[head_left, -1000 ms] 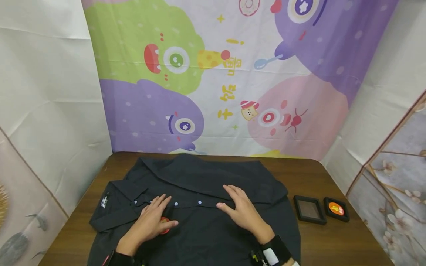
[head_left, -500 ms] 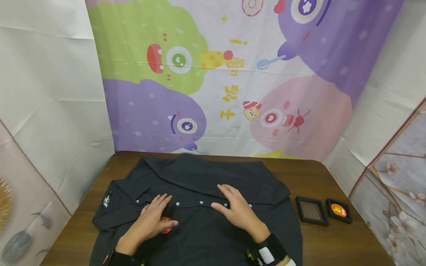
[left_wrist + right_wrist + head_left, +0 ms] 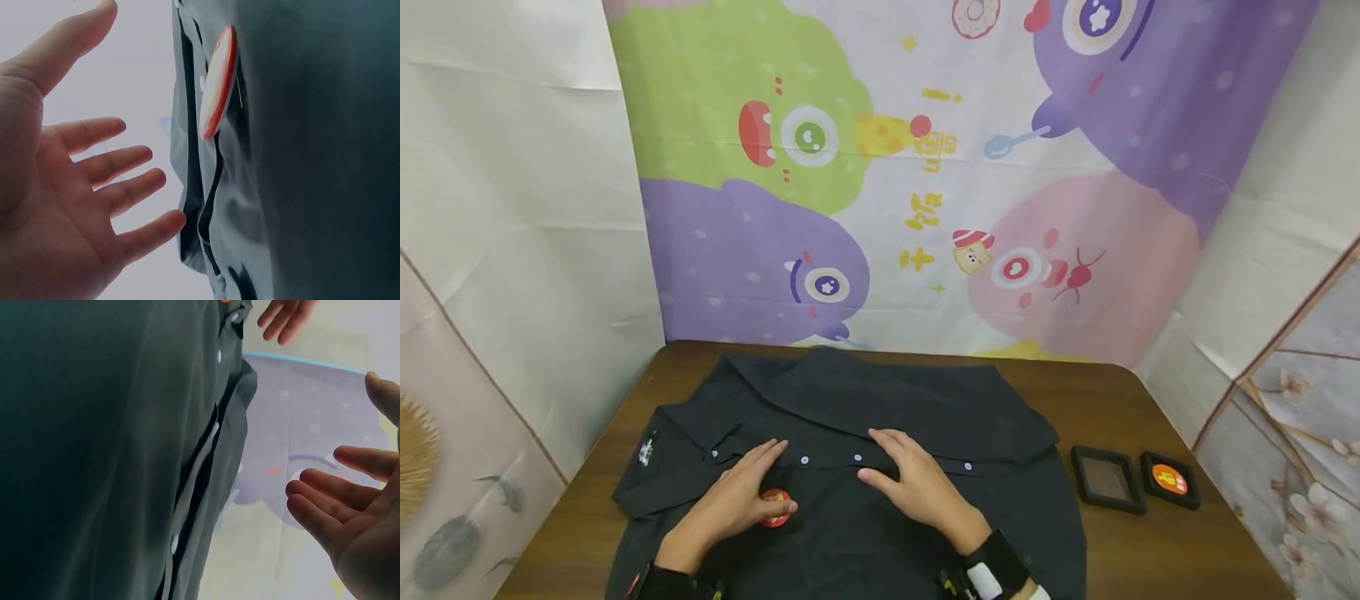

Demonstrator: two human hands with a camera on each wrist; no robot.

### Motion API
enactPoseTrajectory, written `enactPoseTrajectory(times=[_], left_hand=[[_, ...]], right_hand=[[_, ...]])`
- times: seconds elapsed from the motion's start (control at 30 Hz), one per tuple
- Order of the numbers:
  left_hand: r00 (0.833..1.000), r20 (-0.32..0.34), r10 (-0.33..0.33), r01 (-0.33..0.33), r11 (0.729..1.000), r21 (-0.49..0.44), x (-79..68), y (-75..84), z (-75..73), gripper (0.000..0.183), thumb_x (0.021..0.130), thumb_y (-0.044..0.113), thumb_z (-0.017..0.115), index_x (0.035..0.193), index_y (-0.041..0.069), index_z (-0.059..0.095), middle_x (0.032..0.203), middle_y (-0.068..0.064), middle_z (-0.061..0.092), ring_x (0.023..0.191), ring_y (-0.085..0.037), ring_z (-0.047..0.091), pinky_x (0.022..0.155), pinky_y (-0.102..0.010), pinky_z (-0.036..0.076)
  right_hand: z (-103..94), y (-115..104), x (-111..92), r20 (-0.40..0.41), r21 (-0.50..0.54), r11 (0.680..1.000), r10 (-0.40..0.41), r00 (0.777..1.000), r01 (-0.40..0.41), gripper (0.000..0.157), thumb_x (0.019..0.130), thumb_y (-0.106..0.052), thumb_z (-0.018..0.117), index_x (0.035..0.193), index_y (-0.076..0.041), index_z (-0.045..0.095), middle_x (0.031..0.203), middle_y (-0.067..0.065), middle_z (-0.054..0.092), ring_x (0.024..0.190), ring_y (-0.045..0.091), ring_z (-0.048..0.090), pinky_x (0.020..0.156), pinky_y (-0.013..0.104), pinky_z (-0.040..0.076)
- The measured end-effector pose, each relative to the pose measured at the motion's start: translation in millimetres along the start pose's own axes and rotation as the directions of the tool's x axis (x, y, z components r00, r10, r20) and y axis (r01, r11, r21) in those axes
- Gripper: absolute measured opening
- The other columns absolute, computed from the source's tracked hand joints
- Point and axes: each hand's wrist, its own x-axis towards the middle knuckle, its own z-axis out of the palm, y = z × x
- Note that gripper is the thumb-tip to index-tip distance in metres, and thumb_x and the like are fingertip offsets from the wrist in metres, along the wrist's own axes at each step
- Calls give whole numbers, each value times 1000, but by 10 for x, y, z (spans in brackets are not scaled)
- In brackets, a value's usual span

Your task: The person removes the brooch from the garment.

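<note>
A dark button-up shirt (image 3: 850, 542) lies spread on the table, its white buttons in a row across the middle. A round red badge (image 3: 219, 84) sits on the shirt front, a thin light line beside it in the left wrist view. My left hand (image 3: 737, 493) hovers over the shirt with fingers spread, its thumb overlapping the badge in the head view. Over the button row is my right hand (image 3: 919, 485), fingers extended and thumb apart, holding nothing. The left wrist view shows a gap between the left fingers and the badge.
On the wooden table (image 3: 1120, 567) right of the shirt are a black square frame (image 3: 1077, 475) and a smaller black frame with an orange disc (image 3: 1170, 479) in it. A folded sleeve (image 3: 658, 479) lies at the left. A cartoon cloth (image 3: 917, 308) hangs behind the table.
My right hand has moved left across the shirt, closer to the left hand. The left hand has stayed almost in place by the badge. The head view has shifted slightly left.
</note>
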Motion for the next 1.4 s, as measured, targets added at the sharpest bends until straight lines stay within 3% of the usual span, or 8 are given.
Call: enactPoseTrajectory(times=[0.27,0.6,0.9,1.1,1.4], left_hand=[[998,51,-46,48,999,-24,-92,-43,46,88,67,44,78,138,7,41,142,-20,42,128,-40,37,95,-68,33],[998,32,-45,45,999,-7,-92,-64,1,86,65,41,80,136,7,44,140,-20,45,126,-39,40,94,-68,33],[998,45,-33,33,999,1,-89,-67,14,88,63,42,81,135,5,45,138,-21,45,126,-39,41,92,-67,35],[998,45,-52,52,999,7,-96,-77,-3,89,62,43,81,135,6,45,140,-23,42,128,-43,36,94,-70,32],[996,58,-61,61,998,1,-127,-132,5,94,60,44,82,136,3,43,142,-24,40,130,-43,34,97,-68,31]], right_hand=[[77,-133,-22,70,32,999,-30,997,28,63,90,-57,45,139,-17,41,135,7,50,123,23,47,97,49,45],[182,-175,91,68,-20,996,-83,994,85,59,91,-56,44,137,-18,45,131,5,53,118,20,51,95,46,47],[263,-210,128,89,-35,992,-119,989,123,55,89,-43,58,135,-15,47,128,4,55,118,18,51,98,41,46],[311,-260,174,112,-44,988,-144,983,150,52,88,-42,59,132,-14,50,125,4,57,116,17,52,97,39,47],[445,-315,207,136,-14,989,-145,980,148,60,89,-45,57,139,-17,40,131,6,49,117,19,50,95,41,48]])
